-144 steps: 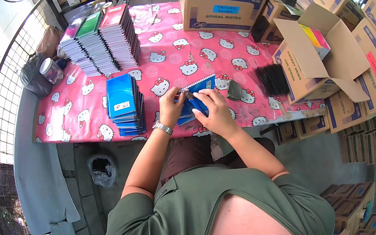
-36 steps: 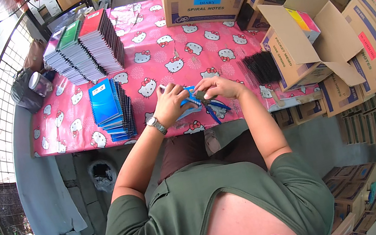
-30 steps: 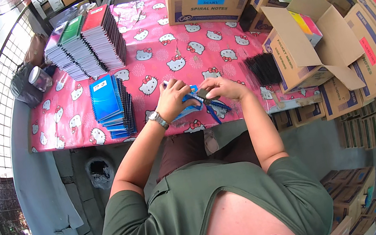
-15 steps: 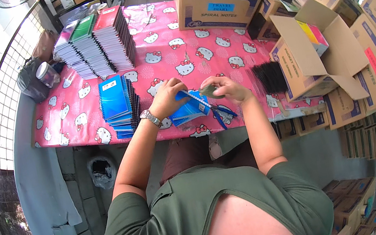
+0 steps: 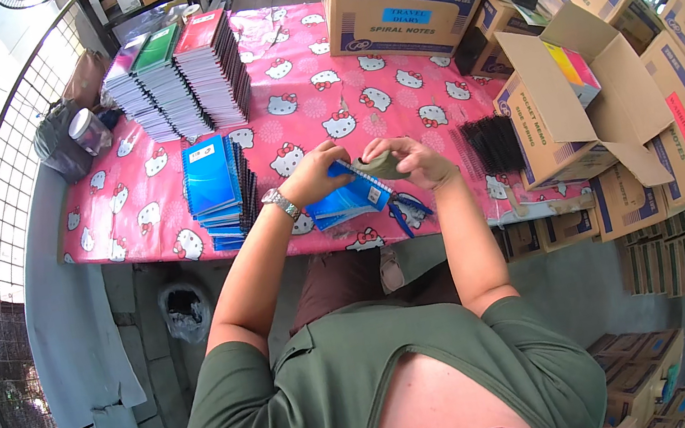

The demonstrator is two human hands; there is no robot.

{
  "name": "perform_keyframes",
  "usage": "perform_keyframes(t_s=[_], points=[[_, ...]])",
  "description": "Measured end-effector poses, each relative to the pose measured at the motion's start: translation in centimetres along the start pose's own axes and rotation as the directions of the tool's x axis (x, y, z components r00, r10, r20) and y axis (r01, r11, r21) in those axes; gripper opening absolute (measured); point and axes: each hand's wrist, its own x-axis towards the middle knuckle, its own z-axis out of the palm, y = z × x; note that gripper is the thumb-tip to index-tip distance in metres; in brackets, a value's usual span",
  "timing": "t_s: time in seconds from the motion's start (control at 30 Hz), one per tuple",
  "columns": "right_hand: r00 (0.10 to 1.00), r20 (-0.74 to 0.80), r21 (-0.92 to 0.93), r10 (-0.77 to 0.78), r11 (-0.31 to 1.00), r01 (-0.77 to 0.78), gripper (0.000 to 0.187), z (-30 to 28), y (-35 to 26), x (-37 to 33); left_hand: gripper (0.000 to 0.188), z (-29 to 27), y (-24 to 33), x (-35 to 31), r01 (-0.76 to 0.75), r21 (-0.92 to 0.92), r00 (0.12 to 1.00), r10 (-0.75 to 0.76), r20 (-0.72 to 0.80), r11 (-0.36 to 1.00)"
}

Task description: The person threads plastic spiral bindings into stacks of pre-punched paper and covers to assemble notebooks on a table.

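My left hand point(image 5: 316, 176) pinches the upper end of a blue spiral notebook point(image 5: 369, 190), which is tilted with its bound edge towards my right hand. Olive-green material that looks like folded cloth point(image 5: 385, 166) is in my right hand point(image 5: 414, 164), against the notebook's bound edge. Beneath lie more blue notebooks point(image 5: 333, 209). A tool with blue handles point(image 5: 404, 220) rests beside them at the table's near edge, its working end hidden. Left of my left hand stands a stack of blue spiral notebooks point(image 5: 210, 178).
Tall stacks of red point(image 5: 201, 33), green point(image 5: 153, 47) and pink-topped notebooks stand at the back left of the pink patterned table point(image 5: 286, 103). Black spiral wires point(image 5: 491, 146) lie beside an open carton point(image 5: 562, 134) at right. A larger carton point(image 5: 398, 11) stands behind.
My right hand has shifted slightly left, bringing the olive-green material closer to the notebook's bound edge. My left hand keeps its hold. The whole view has shifted slightly.
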Motion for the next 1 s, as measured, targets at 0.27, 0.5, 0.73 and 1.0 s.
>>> perform_keyframes(t_s=[0.27,0.5,0.73,1.0], points=[[0.861,-0.342,-0.308,0.377,0.82,-0.482,0.042,-2.0,1.1,0.4,0.032,-0.2,-0.1,0.2,0.014,0.035,1.0,-0.014,-0.009,0.999],[0.637,-0.604,-0.79,-0.479,0.25,-0.56,0.057,-7.4,9.8,-7.3,0.025,0.1,0.0,-0.2,0.223,-0.17,0.953,-0.251,-0.169,0.96],[0.77,-0.55,-0.803,-0.324,-0.049,-0.594,0.059,3.9,13.4,-12.4,0.022,2.1,0.9,-3.2,0.308,-0.397,0.825,-0.45,-0.341,0.865],[0.627,-0.478,-0.875,-0.615,0.4,-0.274,0.05,10.0,6.3,-6.9,0.023,3.7,0.2,-3.2,0.103,0.068,0.816,-0.046,-0.576,0.992]])
